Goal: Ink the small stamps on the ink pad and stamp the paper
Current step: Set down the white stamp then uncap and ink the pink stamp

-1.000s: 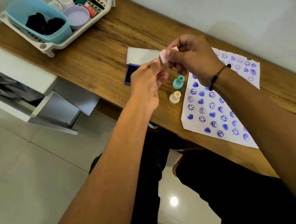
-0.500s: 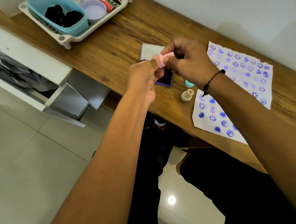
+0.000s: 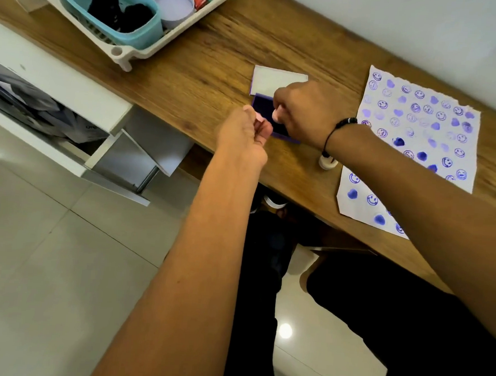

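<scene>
My right hand point(image 3: 306, 113) holds a small pink stamp point(image 3: 276, 115) down on the purple ink pad point(image 3: 260, 104), whose white lid point(image 3: 273, 80) lies open behind it. My left hand point(image 3: 244, 135) hovers just in front of the pad and pinches a small pink cap point(image 3: 259, 118). A cream stamp point(image 3: 327, 162) stands on the wooden table point(image 3: 220, 55), partly hidden under my right wrist. The white paper point(image 3: 415, 145), covered in several purple smileys and hearts, lies to the right.
A white rack point(image 3: 124, 53) at the back left holds a blue tub point(image 3: 112, 11), a lilac lid and small items. An open white drawer point(image 3: 70, 124) juts out below the table's left side. My dark-clothed legs are under the table edge.
The two hands came apart: my right hand went down with the pink stamp onto the ink pad, while the left kept the pink cap. The view shifted, hiding the blue stamp.
</scene>
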